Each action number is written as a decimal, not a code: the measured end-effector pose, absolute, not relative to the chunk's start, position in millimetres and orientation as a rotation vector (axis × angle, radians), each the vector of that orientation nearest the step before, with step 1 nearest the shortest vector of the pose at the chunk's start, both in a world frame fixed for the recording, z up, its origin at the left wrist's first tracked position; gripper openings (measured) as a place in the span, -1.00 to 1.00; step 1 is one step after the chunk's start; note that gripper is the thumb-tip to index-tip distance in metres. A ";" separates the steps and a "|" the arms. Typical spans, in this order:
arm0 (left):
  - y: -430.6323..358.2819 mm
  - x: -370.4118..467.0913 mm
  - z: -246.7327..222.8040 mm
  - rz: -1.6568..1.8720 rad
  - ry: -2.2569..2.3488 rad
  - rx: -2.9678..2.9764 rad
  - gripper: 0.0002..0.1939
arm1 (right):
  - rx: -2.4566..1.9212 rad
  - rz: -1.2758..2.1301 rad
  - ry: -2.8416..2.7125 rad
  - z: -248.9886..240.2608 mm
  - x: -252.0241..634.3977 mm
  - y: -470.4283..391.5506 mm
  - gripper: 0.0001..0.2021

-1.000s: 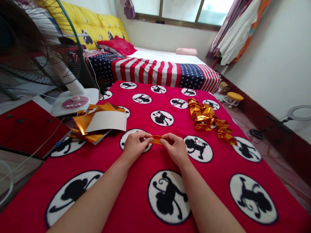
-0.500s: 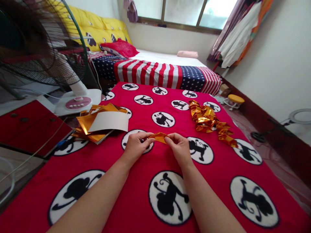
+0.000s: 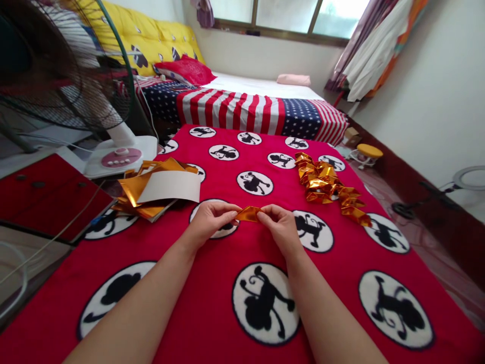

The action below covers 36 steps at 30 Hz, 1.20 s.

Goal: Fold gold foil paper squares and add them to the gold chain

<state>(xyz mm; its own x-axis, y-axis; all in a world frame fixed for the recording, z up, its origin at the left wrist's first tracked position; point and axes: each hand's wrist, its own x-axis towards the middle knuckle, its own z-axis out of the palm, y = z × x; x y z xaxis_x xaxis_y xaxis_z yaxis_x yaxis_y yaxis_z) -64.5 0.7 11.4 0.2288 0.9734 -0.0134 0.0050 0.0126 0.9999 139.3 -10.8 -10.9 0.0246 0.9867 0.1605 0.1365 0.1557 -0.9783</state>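
Note:
A small folded piece of gold foil paper (image 3: 249, 214) is held between my two hands over the red cloth. My left hand (image 3: 212, 218) pinches its left end between thumb and fingers. At the right end, the thumb and fingers of my right hand (image 3: 277, 222) are closed on it. To the left lies a loose stack of gold sheets (image 3: 132, 188), with a curved sheet showing its white side (image 3: 170, 186) on top. Several folded gold pieces (image 3: 322, 179) lie in a bunch on the right side of the cloth.
The red cloth (image 3: 212, 313) has monkey prints in white circles. A fan (image 3: 119, 132) stands at the left beside a red drawer unit (image 3: 49, 192). Behind are a bed (image 3: 242, 108) and pillows. A yellow stool (image 3: 369, 150) stands on the floor at right.
My left hand has shifted slightly left and up. The gold piece between my hands now shows a smoother, wider face. The view has moved slightly.

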 end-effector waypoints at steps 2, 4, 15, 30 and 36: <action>2.4 -69.6 13.7 0.925 0.996 1.292 -0.64 | -1.194 1.017 -1.378 -10.7 140.4 -10.6 -0.82; 4.0 -74.4 15.4 0.827 0.954 1.268 -0.59 | -1.194 1.036 -1.395 -9.8 141.1 -10.6 -0.81; 5.3 -83.7 16.9 0.692 0.915 1.250 -0.55 | -1.162 1.121 -1.425 -7.5 142.0 -11.5 -0.82; 1.6 -63.4 8.2 0.968 1.123 1.374 -0.69 | -1.251 0.947 -1.316 -5.3 133.9 -12.8 -0.83; 1.1 -52.5 -4.5 1.167 1.166 1.426 -0.68 | -1.236 0.963 -1.242 -5.6 130.0 -14.0 -0.84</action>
<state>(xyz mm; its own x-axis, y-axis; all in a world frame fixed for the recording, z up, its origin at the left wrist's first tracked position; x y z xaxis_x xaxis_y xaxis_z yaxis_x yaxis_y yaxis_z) -52.5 1.1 -4.5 0.0999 0.9887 0.1121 0.1116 -0.1231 0.9861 130.0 -14.0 -5.6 0.1259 0.9816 0.1434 0.1056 0.1305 -0.9858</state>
